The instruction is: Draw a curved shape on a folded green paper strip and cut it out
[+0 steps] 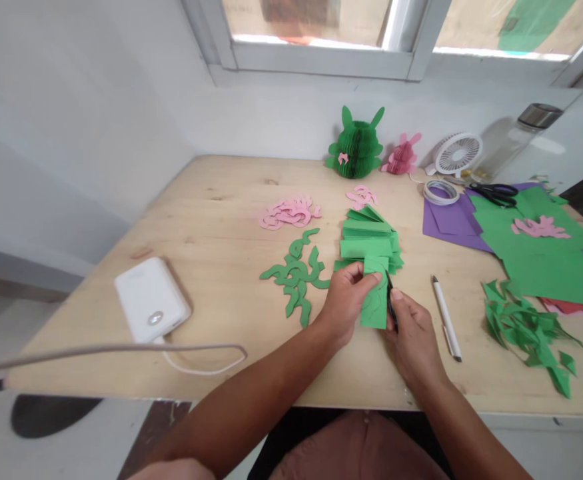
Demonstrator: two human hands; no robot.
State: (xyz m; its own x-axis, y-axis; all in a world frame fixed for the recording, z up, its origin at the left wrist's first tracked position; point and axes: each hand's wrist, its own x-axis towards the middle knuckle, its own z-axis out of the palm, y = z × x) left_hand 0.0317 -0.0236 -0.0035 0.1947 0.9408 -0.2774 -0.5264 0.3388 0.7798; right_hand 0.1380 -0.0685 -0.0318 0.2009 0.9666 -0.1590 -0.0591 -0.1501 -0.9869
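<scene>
My left hand (345, 299) pinches a green paper strip (374, 308) that has curved lines drawn on it. My right hand (414, 333) grips dark scissors (392, 303), whose blades lie at the strip's right edge. Just beyond my hands rests a stack of folded green paper (368, 233). Wavy green cutouts (297, 273) lie to the left of my left hand, with pink cutouts (291, 213) behind them. A smaller pink group (362, 197) lies behind the folded stack.
A white pen (446, 320) and green scraps (526, 330) lie right of my hands. Farther right are green sheets (546, 257), tape (440, 193) and black-handled scissors (496, 195). A white power bank (152, 300) with a cable is at left. Paper figures (356, 150), a fan (457, 155) and a bottle (514, 143) stand behind.
</scene>
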